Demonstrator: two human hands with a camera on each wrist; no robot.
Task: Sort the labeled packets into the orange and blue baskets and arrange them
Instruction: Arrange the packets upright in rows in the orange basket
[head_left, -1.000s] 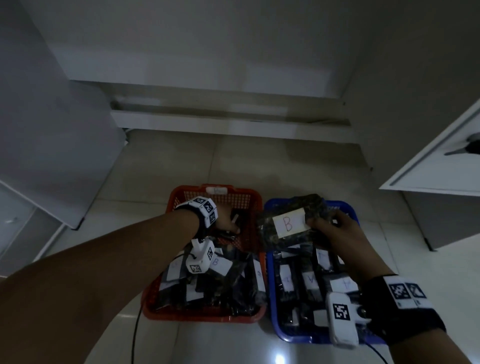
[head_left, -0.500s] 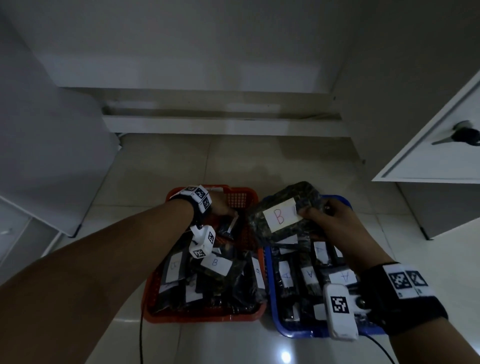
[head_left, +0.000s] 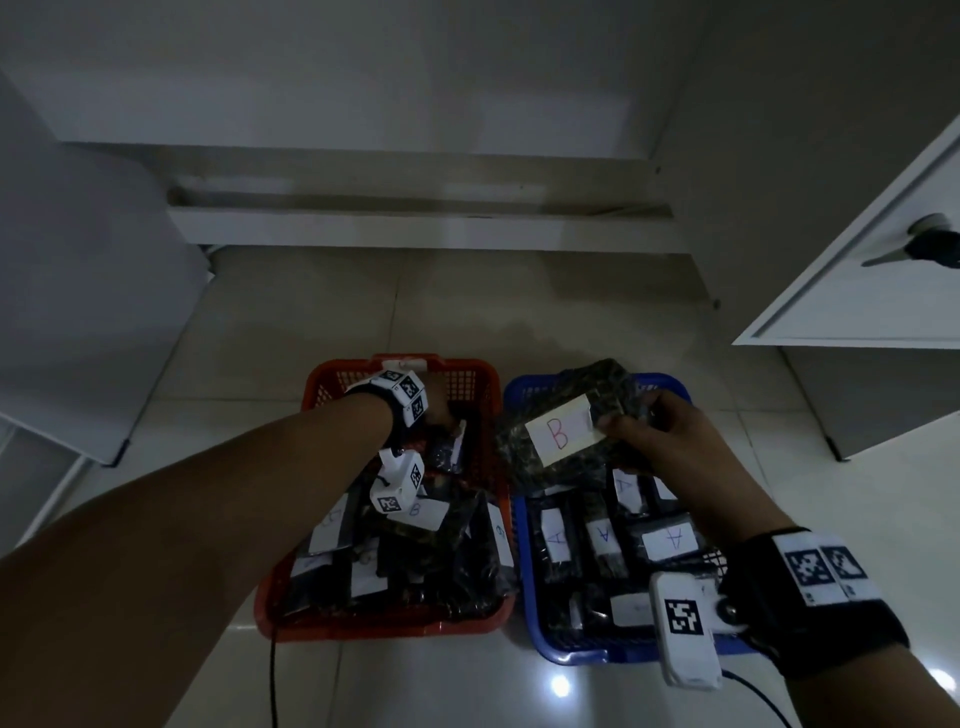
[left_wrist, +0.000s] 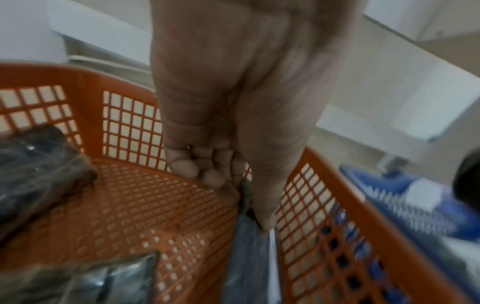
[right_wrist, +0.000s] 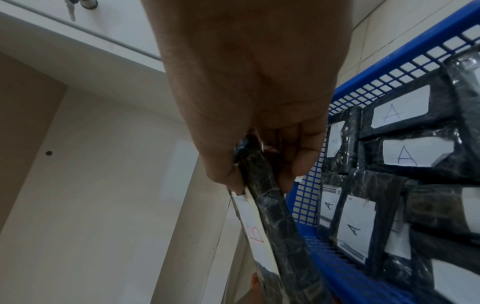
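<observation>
While my right hand (head_left: 670, 447) pinches the B packet (head_left: 566, 421) by its edge, thumb on the label, above the blue basket (head_left: 524, 597) w/ its A packets (head_left: 670, 540), my left hand (left_wrist: 233, 127) pinches another packet (left_wrist: 246, 257) upright inside the orange basket (head_left: 332, 379), far right corner.

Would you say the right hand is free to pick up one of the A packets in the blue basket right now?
Probably not yet: the right hand is pinching the B packet above the blue basket. The A packets lie uncovered just below, so once it lets go, the way looks free.
</observation>
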